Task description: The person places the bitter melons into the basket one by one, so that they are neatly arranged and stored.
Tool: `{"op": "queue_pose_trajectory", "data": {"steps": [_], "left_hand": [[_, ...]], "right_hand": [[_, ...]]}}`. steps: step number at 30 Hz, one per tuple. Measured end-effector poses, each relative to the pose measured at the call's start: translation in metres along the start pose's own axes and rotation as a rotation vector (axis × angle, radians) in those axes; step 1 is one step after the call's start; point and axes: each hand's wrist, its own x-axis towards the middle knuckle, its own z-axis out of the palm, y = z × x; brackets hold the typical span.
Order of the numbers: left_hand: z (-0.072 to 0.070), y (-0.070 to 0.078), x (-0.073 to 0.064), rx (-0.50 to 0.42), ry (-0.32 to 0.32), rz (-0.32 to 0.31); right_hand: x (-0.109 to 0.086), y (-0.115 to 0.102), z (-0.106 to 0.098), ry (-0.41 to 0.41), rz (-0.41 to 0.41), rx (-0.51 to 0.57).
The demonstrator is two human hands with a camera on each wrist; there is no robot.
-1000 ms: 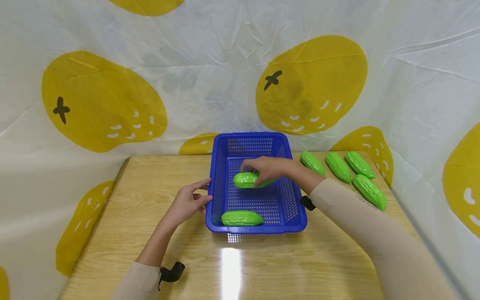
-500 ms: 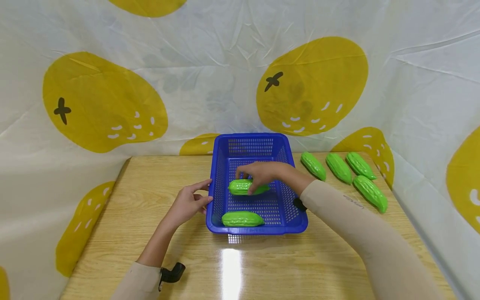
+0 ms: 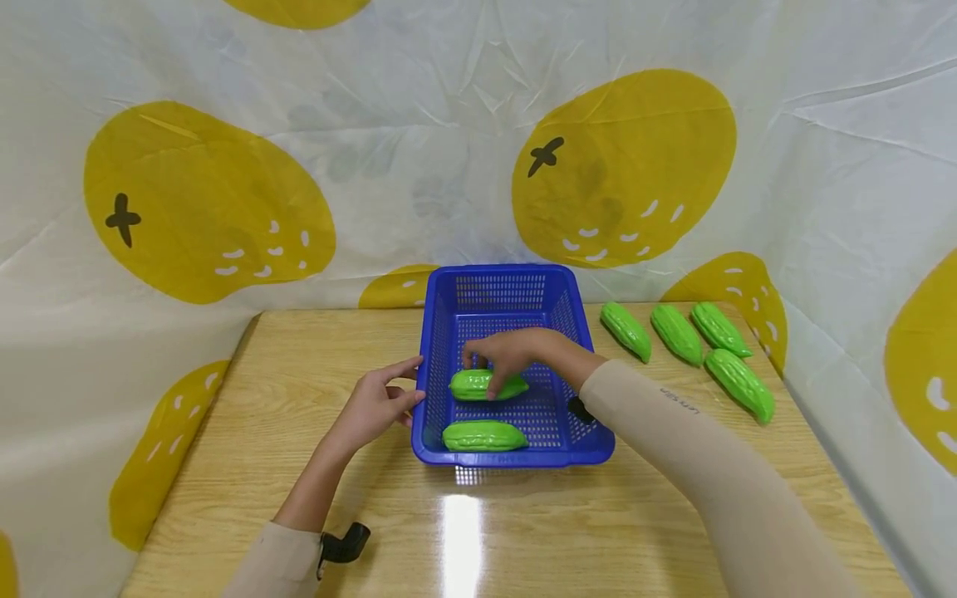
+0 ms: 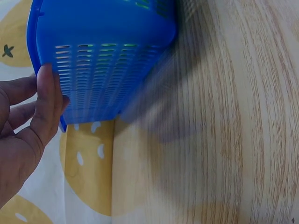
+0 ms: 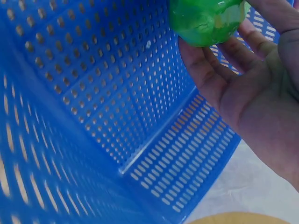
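Observation:
Inside the blue plastic basket (image 3: 512, 458), my right hand (image 3: 508, 353) holds a green bitter melon (image 3: 469, 384), glossy and ridged, with thumb and fingers about its middle. The right wrist view shows the end of that melon (image 5: 205, 23) above the curled fingers of the right hand (image 5: 257, 93). A second bitter melon (image 3: 484, 436) lies parallel to it along the basket's near wall. My left hand (image 3: 374, 407) pinches the basket's left rim; in the left wrist view, fingers (image 4: 45, 88) lie against the outer wall just under the rim.
Several more bitter melons (image 3: 676, 335) lie on the wooden table (image 3: 329, 349) to the right of the basket. A white cloth (image 3: 419, 183) with large yellow fruit prints hangs behind and at both sides of the table.
My right hand has moved the held bitter melon nearer and slightly left, toward the one by the near wall, and lower in the basket. The left hand has stayed at the rim.

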Motion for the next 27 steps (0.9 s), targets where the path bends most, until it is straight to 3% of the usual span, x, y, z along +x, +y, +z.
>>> {"op": "queue_pose_trajectory", "data": {"steps": [14,27], "left_hand": [[0.0,0.003,-0.001,0.011,0.001,-0.006],[0.0,0.0,-0.001,0.004,-0.01,0.011]], "right_hand": [[0.013,0.002,0.017,-0.014,-0.022,-0.082],[0.012,0.001,0.025,-0.023,-0.023,-0.038]]}}
